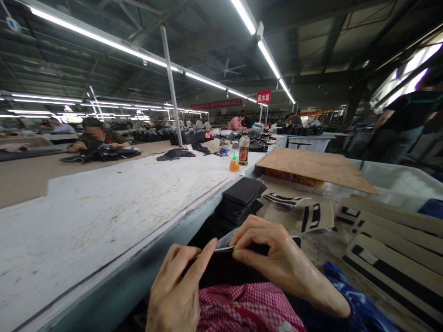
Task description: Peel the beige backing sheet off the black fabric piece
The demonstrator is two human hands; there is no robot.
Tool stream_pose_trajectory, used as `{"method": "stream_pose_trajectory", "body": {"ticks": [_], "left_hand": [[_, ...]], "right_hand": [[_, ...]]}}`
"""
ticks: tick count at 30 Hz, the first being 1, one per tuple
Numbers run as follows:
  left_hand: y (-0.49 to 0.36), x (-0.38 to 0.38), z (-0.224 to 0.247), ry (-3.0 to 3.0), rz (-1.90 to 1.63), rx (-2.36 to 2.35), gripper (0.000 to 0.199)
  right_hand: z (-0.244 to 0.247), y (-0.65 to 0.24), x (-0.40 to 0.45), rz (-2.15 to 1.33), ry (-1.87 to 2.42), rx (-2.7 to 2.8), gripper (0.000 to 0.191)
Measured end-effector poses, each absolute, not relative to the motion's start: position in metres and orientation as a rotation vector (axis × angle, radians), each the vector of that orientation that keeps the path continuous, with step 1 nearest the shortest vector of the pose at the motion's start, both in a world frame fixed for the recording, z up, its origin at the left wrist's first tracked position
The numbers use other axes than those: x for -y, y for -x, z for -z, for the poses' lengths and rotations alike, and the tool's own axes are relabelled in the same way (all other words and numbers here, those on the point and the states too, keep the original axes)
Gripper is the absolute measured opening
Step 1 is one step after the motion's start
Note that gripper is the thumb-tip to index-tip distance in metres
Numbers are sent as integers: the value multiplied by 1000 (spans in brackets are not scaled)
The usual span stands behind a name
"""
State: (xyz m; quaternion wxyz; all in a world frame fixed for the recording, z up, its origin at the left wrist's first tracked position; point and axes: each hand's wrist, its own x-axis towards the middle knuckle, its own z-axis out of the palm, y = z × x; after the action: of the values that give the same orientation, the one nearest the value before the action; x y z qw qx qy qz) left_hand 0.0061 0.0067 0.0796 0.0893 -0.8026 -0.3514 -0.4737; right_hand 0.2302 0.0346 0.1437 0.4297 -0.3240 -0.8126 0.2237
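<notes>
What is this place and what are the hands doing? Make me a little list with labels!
Place: big workshop with long tables and strip lights
Left hand: pinches the edge of a black flat piece
Right hand: grips the same piece's top edge
Nearby: stack of black pieces, cream strips with black stripes
On the white table: small orange bottle, taller bottle
Further off: cardboard sheet, other people working

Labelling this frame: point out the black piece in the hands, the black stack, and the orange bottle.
Black piece [228, 269], head view, its flat face.
Black stack [243, 191], head view, top sheet.
Orange bottle [234, 165], head view, its body.
</notes>
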Motion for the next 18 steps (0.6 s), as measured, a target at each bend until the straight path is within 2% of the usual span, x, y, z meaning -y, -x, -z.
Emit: {"method": "stream_pose_trajectory", "body": {"ticks": [2,8,13,18], "left_hand": [[-5,-7,-78,2493,1550,1016,66],[-3,-19,-85,2712,1816,851,46],[5,-29,-80,2694,1620,753,51],[14,-32,-76,2477,1357,744,45]], "right_hand": [[-144,-231,-37,-634,798,2002,22],[-141,-234,-46,-741,731,2023,21],[-137,-232,-49,-724,766,2047,23],[-132,-227,-49,-600,803,2080,24]]}}
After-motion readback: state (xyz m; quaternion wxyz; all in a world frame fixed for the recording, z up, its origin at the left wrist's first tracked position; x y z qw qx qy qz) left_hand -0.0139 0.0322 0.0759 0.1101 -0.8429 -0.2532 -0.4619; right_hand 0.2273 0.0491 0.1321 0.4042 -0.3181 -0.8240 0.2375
